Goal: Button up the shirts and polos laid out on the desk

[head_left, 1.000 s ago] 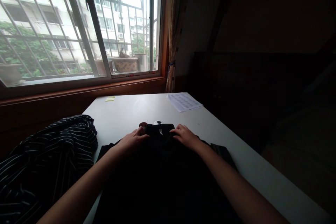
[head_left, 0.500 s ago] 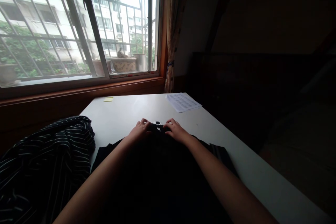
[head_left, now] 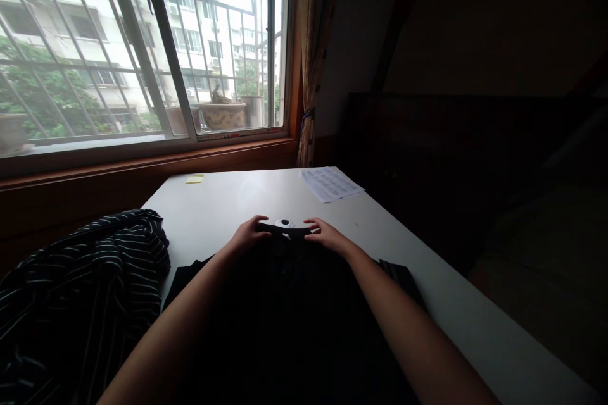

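Note:
A black short-sleeved shirt [head_left: 294, 316] lies spread over the table, its dark collar [head_left: 285, 231] at the far end. My left hand [head_left: 247, 234] pinches the left side of that collar between thumb and fingers. On the right side, my right hand [head_left: 327, 235] holds it the same way. Between the hands the collar stretches as a dark band. Just behind it is a small white round thing with a black centre [head_left: 285, 223], partly hidden by the collar; I cannot make out its kind.
A black garment with white stripes [head_left: 114, 266] is heaped at the left on the white table [head_left: 228, 196]. Printed papers [head_left: 331, 184] lie at the far right corner, a yellow sticky note [head_left: 194, 178] at the far left. A window [head_left: 218, 44] and a curtain [head_left: 311, 63] stand behind.
My hands have moved apart, the left one to the left and the right one to the right. More of the collar shows between them.

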`<state>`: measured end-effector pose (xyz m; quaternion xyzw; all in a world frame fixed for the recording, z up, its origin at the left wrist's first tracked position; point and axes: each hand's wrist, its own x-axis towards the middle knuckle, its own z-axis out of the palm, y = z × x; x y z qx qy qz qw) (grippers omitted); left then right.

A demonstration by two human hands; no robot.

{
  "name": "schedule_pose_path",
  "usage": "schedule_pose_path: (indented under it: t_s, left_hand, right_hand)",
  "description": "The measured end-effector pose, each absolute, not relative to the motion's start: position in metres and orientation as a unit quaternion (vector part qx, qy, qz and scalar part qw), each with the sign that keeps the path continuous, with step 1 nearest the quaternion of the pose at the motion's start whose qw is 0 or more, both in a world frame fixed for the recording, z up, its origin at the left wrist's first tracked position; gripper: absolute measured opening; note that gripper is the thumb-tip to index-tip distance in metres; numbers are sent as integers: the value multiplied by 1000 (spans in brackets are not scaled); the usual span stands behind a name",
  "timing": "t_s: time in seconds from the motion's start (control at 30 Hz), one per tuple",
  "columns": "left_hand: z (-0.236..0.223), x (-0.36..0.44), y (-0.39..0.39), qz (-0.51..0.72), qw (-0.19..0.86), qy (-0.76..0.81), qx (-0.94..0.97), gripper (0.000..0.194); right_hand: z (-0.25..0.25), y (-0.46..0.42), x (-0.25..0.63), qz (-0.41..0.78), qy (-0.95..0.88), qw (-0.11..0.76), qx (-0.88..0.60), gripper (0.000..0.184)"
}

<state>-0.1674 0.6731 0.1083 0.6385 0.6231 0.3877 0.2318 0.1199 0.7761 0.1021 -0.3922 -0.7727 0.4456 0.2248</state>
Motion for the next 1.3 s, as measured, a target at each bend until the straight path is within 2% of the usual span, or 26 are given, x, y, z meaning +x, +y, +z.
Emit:
schedule_pose_path:
  t_s: [0.1,0.2,0.33,0.53,0.8,0.9,1.03,1.2,1.3]
  left_hand:
    - [106,-167,672,404,240,611,637,46]
    - [101,-166,673,412,220,622,629,41]
    - [94,-158,674,399,157,658,619,36]
    - [89,-143,669,348,58,689,633,38]
    - [95,-137,663,301,-8,693,655,30]
    - [101,-136,659,299,-14,658,691,29]
    - [115,-139,654,268,21,574,774,21]
    - [123,-145,651,196,62,497,843,32]
    - [118,-143,652,189,54,520,831,27]
  right_hand:
    - [105,776,120,462,-771,214,-381,61]
    - [109,775,119,448,-779,218,-381,57]
    - [112,774,109,371,-793,264,-404,46]
    - [99,773,92,260,-824,305,-400,43]
    - [92,759,94,142,-838,344,-400,25]
    - [105,750,97,132,-874,320,-341,19]
    - [122,741,103,165,-929,229,-239,20]
    - [127,736,104,199,-942,149,-227,42]
    - [125,737,102,192,-941,144,-240,30]
